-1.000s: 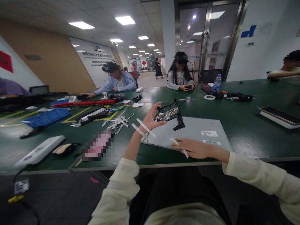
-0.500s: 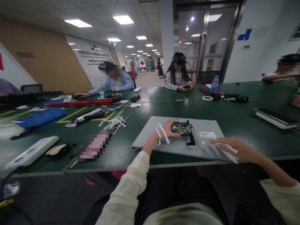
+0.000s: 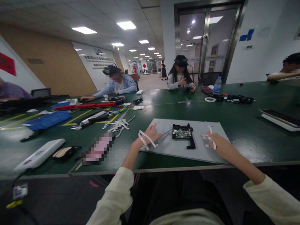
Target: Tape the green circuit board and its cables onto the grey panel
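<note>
A grey flat panel [image 3: 201,153] lies on the green table in front of me. Near its middle sits a small green circuit board [image 3: 182,133] in a black bracket [image 3: 192,144], with thin grey cables running left from it. My left hand [image 3: 150,135] is over the panel's left side, fingers spread, nothing in it. Over the right side, by the white labels [image 3: 206,137], my right hand [image 3: 220,144] has its fingers stretched out; whether it touches the panel I cannot tell. Loose white bands cross both hands.
Left of the panel lie a tangle of white strips [image 3: 118,125], a blurred pink item [image 3: 99,148], a white power bank-like box [image 3: 39,154] and a blue tray [image 3: 48,121]. A flat device [image 3: 281,118] is at right. Co-workers sit across the table; a bottle [image 3: 217,86] stands there.
My left hand has moved left off the circuit board and bracket. My right hand has shifted left and up over the labels. The view has turned slightly.
</note>
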